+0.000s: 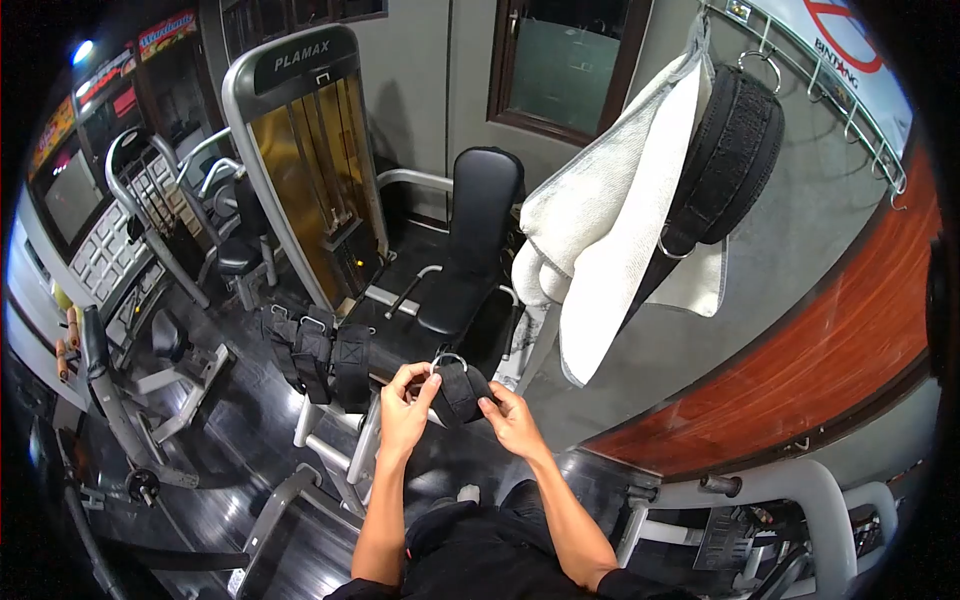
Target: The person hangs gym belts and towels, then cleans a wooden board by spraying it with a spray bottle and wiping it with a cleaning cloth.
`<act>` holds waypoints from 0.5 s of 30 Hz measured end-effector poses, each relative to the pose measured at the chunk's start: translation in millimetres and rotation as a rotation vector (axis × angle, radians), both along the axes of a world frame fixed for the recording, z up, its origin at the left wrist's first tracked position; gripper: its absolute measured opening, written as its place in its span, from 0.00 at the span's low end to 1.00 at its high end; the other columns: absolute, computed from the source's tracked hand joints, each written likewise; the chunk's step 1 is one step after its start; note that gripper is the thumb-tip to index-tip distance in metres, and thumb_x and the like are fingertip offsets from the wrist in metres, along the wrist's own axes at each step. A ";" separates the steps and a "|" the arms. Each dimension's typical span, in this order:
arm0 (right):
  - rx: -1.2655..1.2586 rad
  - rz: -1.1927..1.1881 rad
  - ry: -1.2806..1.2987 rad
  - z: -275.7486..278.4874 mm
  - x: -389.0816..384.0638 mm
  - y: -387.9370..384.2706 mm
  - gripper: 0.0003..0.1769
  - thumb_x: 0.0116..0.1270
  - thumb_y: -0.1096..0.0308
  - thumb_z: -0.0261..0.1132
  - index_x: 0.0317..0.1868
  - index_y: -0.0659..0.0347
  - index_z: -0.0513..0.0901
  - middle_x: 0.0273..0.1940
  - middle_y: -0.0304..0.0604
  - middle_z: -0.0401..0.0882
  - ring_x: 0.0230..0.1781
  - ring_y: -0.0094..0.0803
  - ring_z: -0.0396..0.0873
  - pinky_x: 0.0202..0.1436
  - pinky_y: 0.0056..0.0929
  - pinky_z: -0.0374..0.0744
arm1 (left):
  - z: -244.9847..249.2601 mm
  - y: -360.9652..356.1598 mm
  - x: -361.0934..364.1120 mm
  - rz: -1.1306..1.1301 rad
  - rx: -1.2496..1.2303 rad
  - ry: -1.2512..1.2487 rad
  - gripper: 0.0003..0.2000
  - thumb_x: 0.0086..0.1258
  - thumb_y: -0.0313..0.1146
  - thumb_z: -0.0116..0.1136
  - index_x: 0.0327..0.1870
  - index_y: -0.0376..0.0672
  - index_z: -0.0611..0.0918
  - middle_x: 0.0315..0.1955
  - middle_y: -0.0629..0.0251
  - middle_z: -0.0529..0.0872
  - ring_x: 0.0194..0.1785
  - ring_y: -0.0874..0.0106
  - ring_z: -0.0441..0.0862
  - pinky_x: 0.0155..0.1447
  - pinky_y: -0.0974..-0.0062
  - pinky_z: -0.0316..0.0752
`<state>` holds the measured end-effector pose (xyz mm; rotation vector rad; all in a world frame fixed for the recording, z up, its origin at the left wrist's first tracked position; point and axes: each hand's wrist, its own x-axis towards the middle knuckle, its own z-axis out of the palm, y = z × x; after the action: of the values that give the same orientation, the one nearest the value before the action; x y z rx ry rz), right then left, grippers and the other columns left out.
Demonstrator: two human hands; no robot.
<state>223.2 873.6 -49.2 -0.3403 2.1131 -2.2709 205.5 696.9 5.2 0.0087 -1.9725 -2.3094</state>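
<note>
Black ankle strap (pixel 460 390) between both hands, left hand (pixel 405 405) and right hand (pixel 512 418) gripping it

Clearly readable on the dark top plate (pixel 300 55) of the grey weight machine (pixel 300 170): "PLAMAX", in light capital letters. On the white sign (pixel 850 45) high on the right wall, beside a red circle with a bar: black letters, about "BINTANG", curved and partly hard to tell. On the coloured boards (pixel 160 30) at top left: some yellow and red lettering, too small and blurred to read.
</note>
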 end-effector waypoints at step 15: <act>0.152 -0.344 0.401 119.3 33.9 10.0 0.20 0.64 0.76 0.63 0.58 0.66 0.77 0.49 0.46 0.76 0.48 0.29 0.75 0.50 0.24 0.75 | 72.2 44.7 16.1 -0.084 0.007 0.437 0.04 0.68 0.23 0.56 0.40 0.33 0.77 0.38 0.64 0.79 0.42 0.79 0.76 0.49 0.82 0.71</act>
<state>257.1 883.7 70.1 -0.4977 2.7140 -2.3511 221.6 741.6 77.4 -0.5391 -1.7686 -2.1306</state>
